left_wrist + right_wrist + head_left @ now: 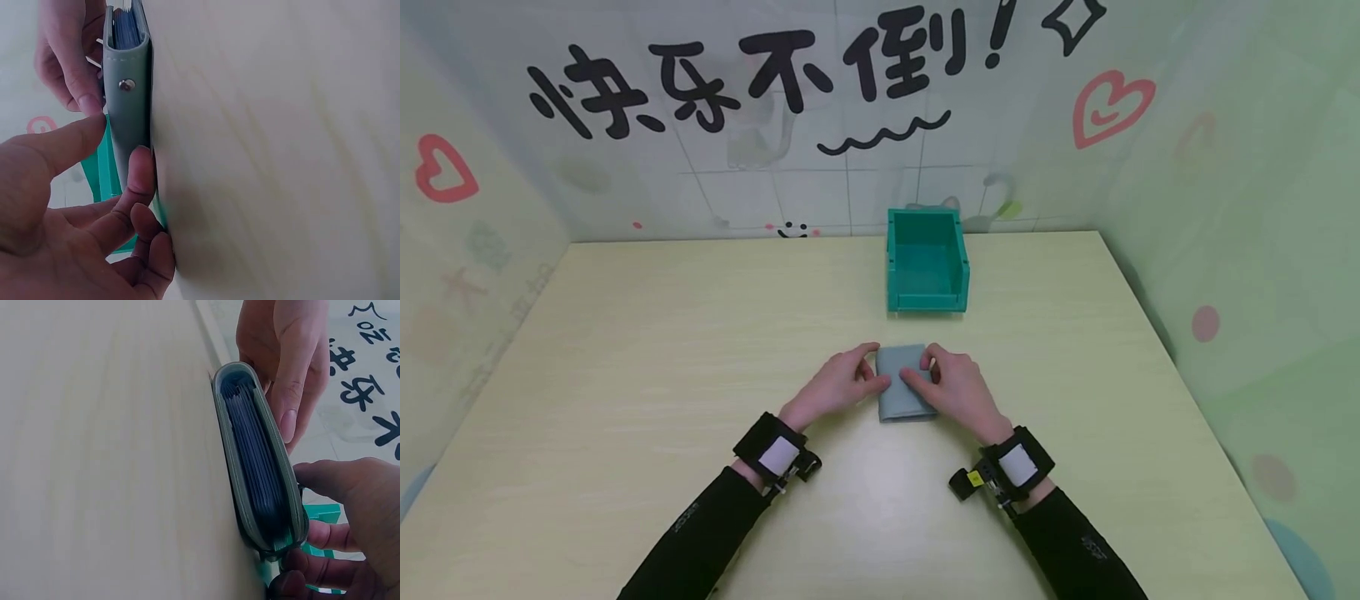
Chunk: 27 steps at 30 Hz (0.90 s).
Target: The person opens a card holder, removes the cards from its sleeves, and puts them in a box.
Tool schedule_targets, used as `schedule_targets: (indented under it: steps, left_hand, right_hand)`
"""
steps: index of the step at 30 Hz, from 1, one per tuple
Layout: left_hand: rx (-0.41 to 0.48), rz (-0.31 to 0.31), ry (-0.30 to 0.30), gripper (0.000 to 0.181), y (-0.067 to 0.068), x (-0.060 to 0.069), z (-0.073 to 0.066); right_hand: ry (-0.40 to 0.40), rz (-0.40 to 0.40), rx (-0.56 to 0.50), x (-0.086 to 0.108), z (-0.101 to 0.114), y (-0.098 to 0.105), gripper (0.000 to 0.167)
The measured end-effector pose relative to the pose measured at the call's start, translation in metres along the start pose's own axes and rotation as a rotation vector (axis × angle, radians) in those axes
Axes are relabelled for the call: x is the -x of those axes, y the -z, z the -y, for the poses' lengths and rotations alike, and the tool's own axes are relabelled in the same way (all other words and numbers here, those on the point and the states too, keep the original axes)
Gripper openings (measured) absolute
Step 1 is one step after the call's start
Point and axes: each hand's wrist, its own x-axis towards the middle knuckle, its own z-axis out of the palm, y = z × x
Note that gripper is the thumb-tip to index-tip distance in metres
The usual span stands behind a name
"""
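Note:
A grey-blue card holder (901, 398) lies closed on the table between both hands. Its rounded spine with a metal stud (127, 85) faces the left wrist view; a stack of clear sleeves (256, 456) shows at its open end in the right wrist view. My left hand (841, 385) holds the left side, thumb on the cover and a fingertip against the spine. On the right side, my right hand (958, 385) rests its thumb on the cover, with curled fingers at the edge. Those fingers partly hide that edge.
Beyond the card holder, a green open-fronted bin (928, 275) stands near the back wall. The pale wooden table (700, 333) is bounded by printed panels at the back and sides. Each wrist wears a strapped camera.

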Motion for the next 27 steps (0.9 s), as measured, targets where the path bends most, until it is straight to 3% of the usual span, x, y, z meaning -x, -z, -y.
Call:
schedule_targets:
  steps: [9, 15, 21, 27]
  left_hand:
    - [0.019, 0.008, 0.02, 0.075, 0.005, 0.005, 0.004]
    - [0.004, 0.021, 0.03, 0.068, 0.01, 0.007, 0.007]
    - [-0.003, 0.035, 0.012, 0.062, 0.009, 0.004, 0.012]
    - [-0.012, 0.025, 0.019, 0.057, 0.007, 0.001, 0.011]
  right_hand:
    - [0.042, -0.014, 0.002, 0.0, 0.012, -0.008, 0.026]
    - [0.069, -0.03, 0.052, -0.001, 0.017, -0.018, 0.036]
    - [0.099, -0.047, 0.176, 0.003, 0.02, -0.02, 0.042]
    - [0.2, -0.044, 0.225, 0.004, 0.019, -0.02, 0.032]
